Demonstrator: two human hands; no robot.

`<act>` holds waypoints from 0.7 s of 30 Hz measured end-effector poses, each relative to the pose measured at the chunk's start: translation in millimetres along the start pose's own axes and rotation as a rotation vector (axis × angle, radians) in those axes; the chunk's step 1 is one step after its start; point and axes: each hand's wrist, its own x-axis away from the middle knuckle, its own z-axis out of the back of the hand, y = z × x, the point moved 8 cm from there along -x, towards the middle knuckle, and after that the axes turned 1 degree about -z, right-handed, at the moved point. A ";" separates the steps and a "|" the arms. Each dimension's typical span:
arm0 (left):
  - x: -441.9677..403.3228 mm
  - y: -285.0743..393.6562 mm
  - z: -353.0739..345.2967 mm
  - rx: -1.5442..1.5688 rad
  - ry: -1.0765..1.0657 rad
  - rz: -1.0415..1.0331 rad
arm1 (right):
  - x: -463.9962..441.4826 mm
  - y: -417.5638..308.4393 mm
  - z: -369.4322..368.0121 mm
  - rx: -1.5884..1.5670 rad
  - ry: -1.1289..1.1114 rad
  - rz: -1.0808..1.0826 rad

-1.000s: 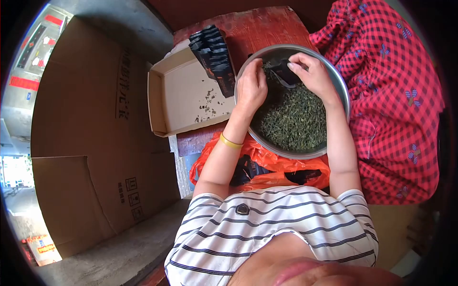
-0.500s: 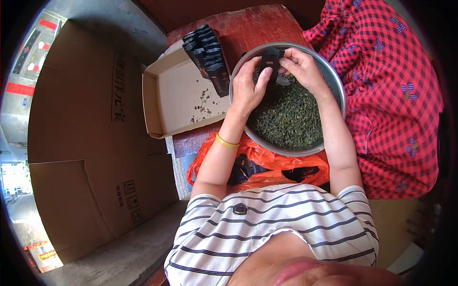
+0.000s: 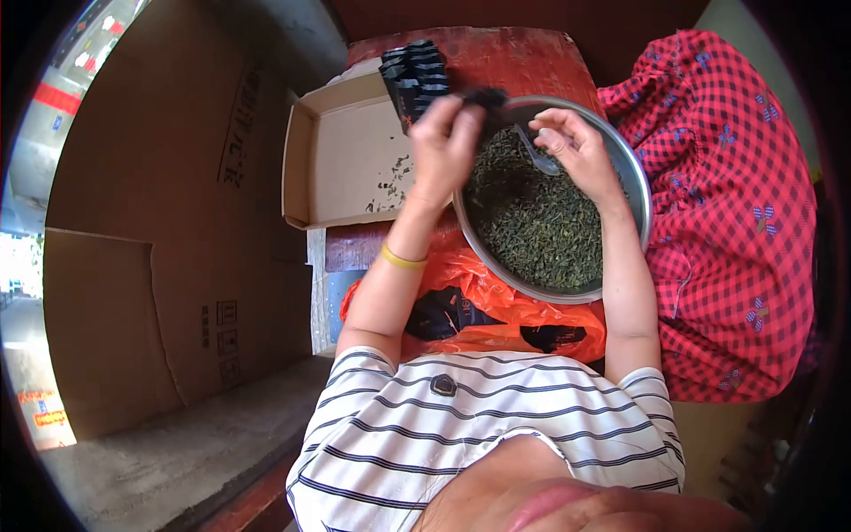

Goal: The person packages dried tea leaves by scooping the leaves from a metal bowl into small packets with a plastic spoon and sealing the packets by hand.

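Observation:
My left hand (image 3: 443, 146) is closed on a small black packet (image 3: 486, 99), smeared by motion, at the left rim of a metal bowl (image 3: 644, 199). Dark green dried leaves, like tea (image 3: 545, 232), lie in the bowl. My right hand (image 3: 581, 151) is over the bowl's right side, fingers loosely curled and apart from the thumb, with nothing seen between them. Beside it a clear plastic spoon (image 3: 542, 160) rests on the leaves. Just behind my left hand, a row of black packets (image 3: 415, 75) leans at the right side of a shallow cardboard box (image 3: 341, 155).
An orange plastic bag (image 3: 483, 277) with black packets (image 3: 448, 312) lies in front of the bowl. Red checked cloth (image 3: 727, 213) bulges at the right. A large cardboard carton (image 3: 168, 239) stands at the left. The red wooden table (image 3: 523, 62) shows behind the bowl.
My left hand has carried the black packet left and up, away from my right hand. My right hand has let go of it and stays over the bowl. The view has shifted slightly.

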 end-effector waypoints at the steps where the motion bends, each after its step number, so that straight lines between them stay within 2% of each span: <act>1: -6.0 -22.8 24.3 0.028 0.092 0.087 | 0.3 0.2 2.5 -0.028 0.025 -0.034; 2: -13.6 -29.7 50.0 0.062 0.164 0.148 | -1.5 8.1 7.1 -0.026 0.046 -0.089; 3: -20.3 -36.5 68.6 0.200 0.247 0.158 | -2.0 11.7 10.1 -0.030 0.041 -0.087; 4: -26.3 -48.5 84.2 0.206 0.297 0.143 | -2.5 18.1 12.4 -0.009 0.022 -0.111; 6: -23.3 -98.9 103.0 0.215 0.354 0.307 | -3.6 25.3 12.8 0.036 -0.008 -0.130; 7: -19.1 -118.7 101.4 0.208 0.302 0.443 | -3.7 24.8 10.2 0.040 -0.013 -0.132; 10: -11.3 -158.0 79.1 0.192 0.163 0.644 | -2.0 23.0 4.7 0.058 -0.031 -0.150; 13: -11.6 -188.8 58.9 0.332 0.150 0.707 | -0.7 24.7 4.1 0.077 -0.036 -0.172; 15: -13.6 -181.7 50.5 0.366 0.140 0.713 | -1.0 26.0 5.7 0.077 -0.026 -0.184; 18: -3.8 -186.3 49.1 0.250 0.172 0.816 | -0.8 27.8 6.5 0.090 -0.022 -0.203; 20: -6.2 -202.5 44.7 0.137 0.001 0.765 | -6.2 35.8 7.1 0.183 -0.025 -0.174; 21: -6.2 -209.1 43.6 0.137 -0.007 0.774 | -5.7 34.8 6.2 0.280 -0.031 -0.140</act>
